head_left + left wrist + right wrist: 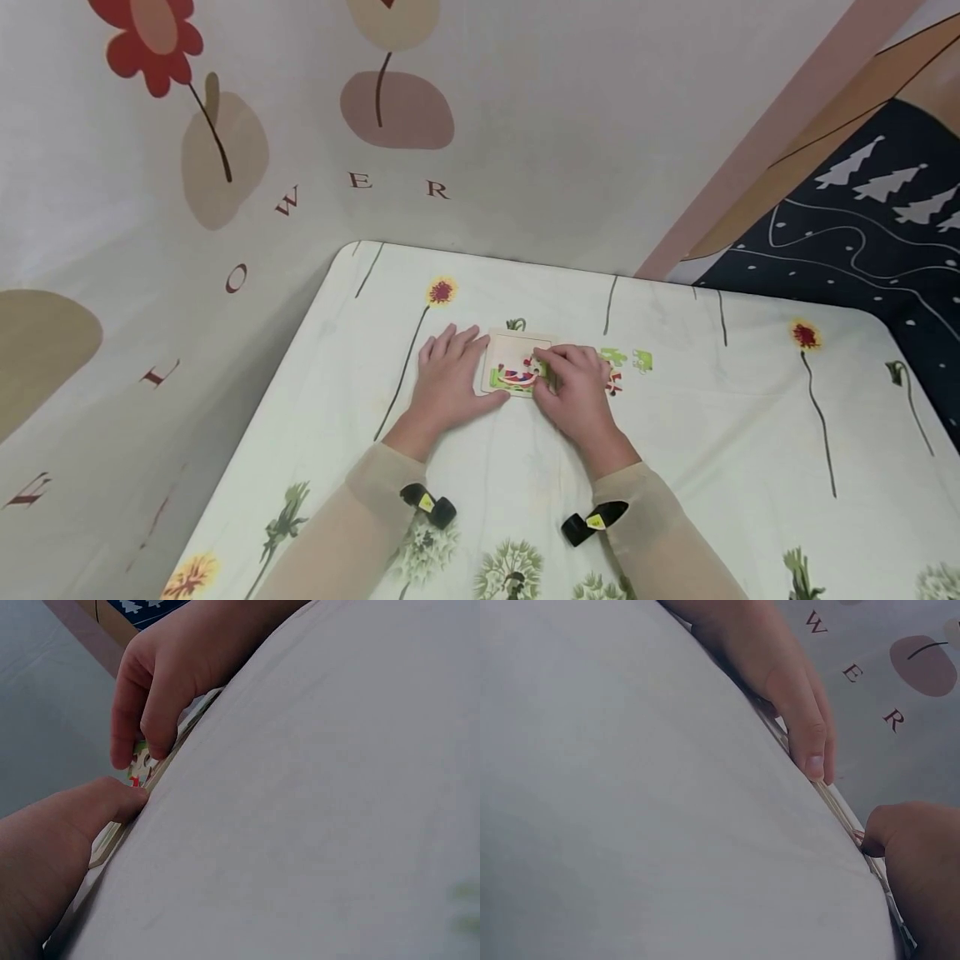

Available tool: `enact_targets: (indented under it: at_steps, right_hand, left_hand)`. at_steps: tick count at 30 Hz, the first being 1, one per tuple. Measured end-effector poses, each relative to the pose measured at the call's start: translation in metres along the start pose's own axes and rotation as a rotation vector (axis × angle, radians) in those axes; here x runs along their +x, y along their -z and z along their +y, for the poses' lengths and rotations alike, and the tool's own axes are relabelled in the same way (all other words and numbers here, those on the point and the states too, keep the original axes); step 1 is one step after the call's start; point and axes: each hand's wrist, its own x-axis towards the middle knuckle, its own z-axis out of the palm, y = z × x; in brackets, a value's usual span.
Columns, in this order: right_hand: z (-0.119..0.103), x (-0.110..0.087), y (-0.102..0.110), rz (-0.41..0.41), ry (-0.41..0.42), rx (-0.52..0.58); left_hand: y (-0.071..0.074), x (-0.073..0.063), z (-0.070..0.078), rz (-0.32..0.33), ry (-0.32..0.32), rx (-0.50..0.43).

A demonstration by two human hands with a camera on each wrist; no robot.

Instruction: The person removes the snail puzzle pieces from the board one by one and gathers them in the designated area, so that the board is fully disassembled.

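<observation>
A small square wooden puzzle board (507,348) lies on the table, its lower part filled with colourful pieces (517,377) and its upper left bare wood. My left hand (450,375) rests along the board's left side with fingers stretched out, its thumb at the near edge. From the right, my right hand (579,387) reaches over the board and pinches a puzzle piece (138,760) between thumb and forefinger. In the left wrist view this piece stands tilted over the frame, green and pale with a bit of red. The hand hides the board's right side.
Beyond the right hand lie loose puzzle pieces: a green one (613,357), another green one (642,360) and a red one (615,383), partly hidden by the fingers. A flower-printed cloth (720,417) covers the table, whose far edge meets a printed wall (540,200).
</observation>
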Motion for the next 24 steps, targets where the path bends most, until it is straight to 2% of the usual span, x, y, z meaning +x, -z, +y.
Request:
enact_targets:
  at_steps: [2,8,13,18,21,24]
  right_hand:
    - [0.0,0.0,0.0,0.021,0.021,0.001]
    - [-0.002,-0.001,0.0,0.175,0.178,0.048]
    - [-0.004,-0.002,0.006,0.231,0.261,0.086]
    - [-0.005,-0.007,0.018,0.318,0.404,0.107]
    - [-0.002,-0.012,0.028,0.359,0.393,0.173]
    - [0.006,-0.018,0.041,0.392,0.32,0.259]
  left_hand:
    - [-0.001,0.0,0.0,0.002,0.002,0.003]
    - [-0.002,0.001,-0.001,0.006,0.0,0.007]
    - [-0.003,0.001,0.002,0.021,-0.002,0.001]
    - [-0.006,0.0,0.003,0.01,-0.004,-0.001]
    - [-0.005,-0.001,0.001,0.013,0.003,0.006]
    - [-0.004,-0.002,-0.001,0.019,0.002,0.003]
